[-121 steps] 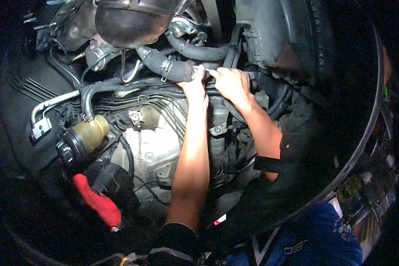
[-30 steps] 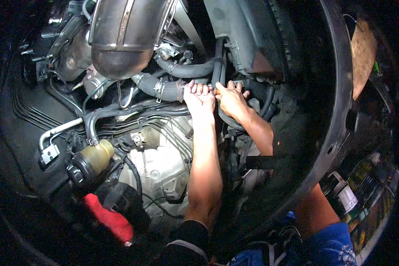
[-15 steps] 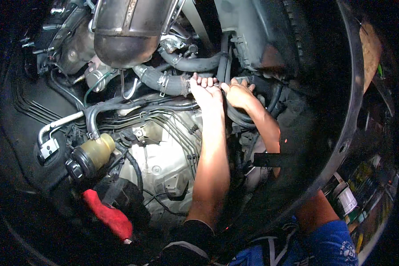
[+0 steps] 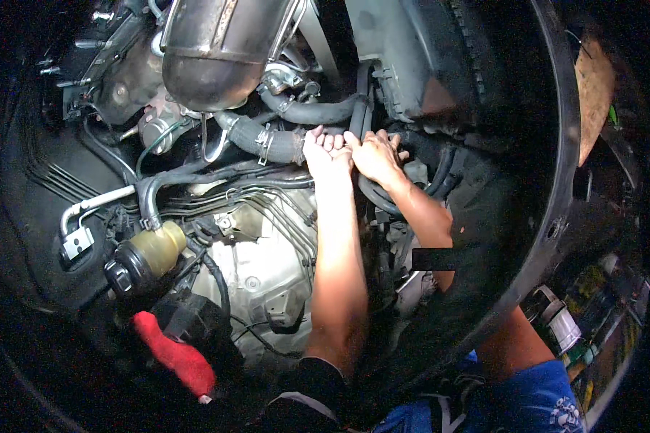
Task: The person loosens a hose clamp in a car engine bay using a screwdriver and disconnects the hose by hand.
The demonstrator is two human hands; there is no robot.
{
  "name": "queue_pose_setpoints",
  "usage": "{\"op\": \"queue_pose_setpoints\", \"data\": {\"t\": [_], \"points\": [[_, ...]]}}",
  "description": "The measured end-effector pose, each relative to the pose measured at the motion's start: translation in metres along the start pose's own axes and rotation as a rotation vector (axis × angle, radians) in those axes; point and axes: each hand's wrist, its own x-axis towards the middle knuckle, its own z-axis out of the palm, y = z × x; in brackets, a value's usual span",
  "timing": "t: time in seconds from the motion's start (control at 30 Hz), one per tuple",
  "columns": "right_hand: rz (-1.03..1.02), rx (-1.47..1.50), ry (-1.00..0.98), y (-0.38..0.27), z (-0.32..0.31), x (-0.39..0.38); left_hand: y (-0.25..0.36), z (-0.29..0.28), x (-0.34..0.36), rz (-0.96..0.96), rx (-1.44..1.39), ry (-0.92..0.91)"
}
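Note:
In the engine bay, my left hand (image 4: 326, 154) is closed at the right end of a thick black hose (image 4: 271, 146). Its palm side faces up and its fingers are curled in; what they grip is hidden. Just to the right, my right hand (image 4: 378, 154) has its back up, with fingers bent down over dark parts. Its thumb side meets the left fingers, and whatever it grips cannot be made out. A metal clamp (image 4: 264, 146) rings the hose left of my hands. Thin black hoses (image 4: 363, 108) run down behind my right hand.
A metal heat shield (image 4: 213, 72) hangs above left. A yellowish reservoir with a black cap (image 4: 159, 245) stands lower left, near a red cloth-like piece (image 4: 177, 357). Thin metal lines (image 4: 274, 209) cross below the hose. The dark body edge (image 4: 556, 224) curves along the right, beside my arm.
The view has shifted slightly. Both hands stay at the hose end; my right hand has moved a little closer over the left fingers, its fingers slightly rearranged.

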Motion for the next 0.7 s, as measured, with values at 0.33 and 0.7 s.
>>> {"op": "queue_pose_setpoints", "data": {"t": [0.33,0.7], "points": [[-0.143,-0.011,0.159,0.013,0.003,0.000,-0.012,-0.006,-0.007,-0.032,-0.074,-0.107],[-0.075,0.014,-0.035,0.006,-0.005,-0.005,-0.013,-0.016,-0.005,0.004,-0.185,-0.214]]}}
